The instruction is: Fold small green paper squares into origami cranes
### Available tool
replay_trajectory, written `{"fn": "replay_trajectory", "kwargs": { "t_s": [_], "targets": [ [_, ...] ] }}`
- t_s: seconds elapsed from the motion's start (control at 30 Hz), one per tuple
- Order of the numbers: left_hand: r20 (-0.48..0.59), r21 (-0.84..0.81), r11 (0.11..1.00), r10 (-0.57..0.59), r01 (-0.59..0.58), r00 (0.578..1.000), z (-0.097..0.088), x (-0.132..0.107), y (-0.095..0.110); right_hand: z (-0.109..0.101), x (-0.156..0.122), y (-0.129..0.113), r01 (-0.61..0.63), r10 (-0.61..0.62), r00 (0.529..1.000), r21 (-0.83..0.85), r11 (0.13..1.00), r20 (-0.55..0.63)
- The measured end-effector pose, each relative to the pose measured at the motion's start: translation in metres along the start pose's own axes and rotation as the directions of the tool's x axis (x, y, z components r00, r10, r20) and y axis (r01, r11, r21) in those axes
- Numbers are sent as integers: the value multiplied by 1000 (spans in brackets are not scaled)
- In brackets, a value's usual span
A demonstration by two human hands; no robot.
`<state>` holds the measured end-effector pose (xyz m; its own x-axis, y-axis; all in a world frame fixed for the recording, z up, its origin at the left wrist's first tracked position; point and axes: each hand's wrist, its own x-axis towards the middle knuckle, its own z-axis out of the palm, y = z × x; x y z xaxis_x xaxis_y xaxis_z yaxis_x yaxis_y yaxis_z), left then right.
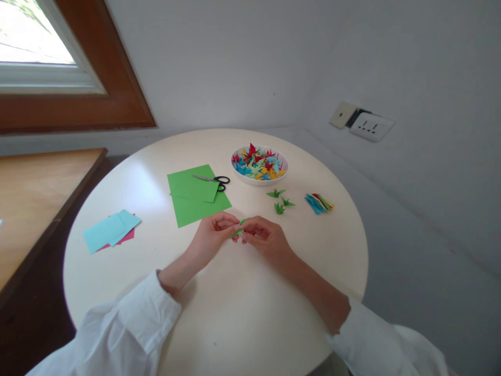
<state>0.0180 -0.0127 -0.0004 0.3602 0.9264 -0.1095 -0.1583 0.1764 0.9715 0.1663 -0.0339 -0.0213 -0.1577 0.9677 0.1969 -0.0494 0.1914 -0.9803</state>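
**Both hands pinch a small green paper at the middle of the table**

Nearest the viewer, two white sleeves (129, 324) come in over the near edge of the round cream table (242, 308). The left hand (213, 235) and the right hand (263, 237) meet just past the middle of the table with fingertips together. Both are closed on a small green paper (237, 231), which sits between them just above the tabletop. Only slivers of it show between the fingers, so its fold cannot be made out.

To the near left lie light blue sheets (109, 230) on top of a pink sheet (127, 237). Just beyond the hands lie two overlapping green sheets (195, 201). A pair of black-handled scissors (214, 180) rests on their far edge.

To the right of the hands stand three small green folded cranes (279, 201), close together. Further right is a fan of coloured paper pieces (319, 203).

Farthest on the table, a white bowl (260, 181) holds a heap of coloured paper cranes (259, 162). On the far right wall is a socket plate (370, 126).
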Motion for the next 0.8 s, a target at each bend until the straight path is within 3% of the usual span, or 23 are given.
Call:
{"fn": "replay_trajectory", "kwargs": {
  "t_s": [0.3, 0.53, 0.8],
  "targets": [
    [80, -23, 1000, 13, -11, 997, -2, 1, 0, -2, 0, 1, -44, 44, 999, 18, 999, -29],
    [46, 54, 998, 33, -35, 998, 0, 0, 3, -2, 0, 1, -23, 23, 1000, 14, 1000, 1],
    [31, 72, 997, 38, -40, 999, 0, -1, 3, -2, 2, 5, -80, 81, 995, 19, 997, -55]
  ]
}}
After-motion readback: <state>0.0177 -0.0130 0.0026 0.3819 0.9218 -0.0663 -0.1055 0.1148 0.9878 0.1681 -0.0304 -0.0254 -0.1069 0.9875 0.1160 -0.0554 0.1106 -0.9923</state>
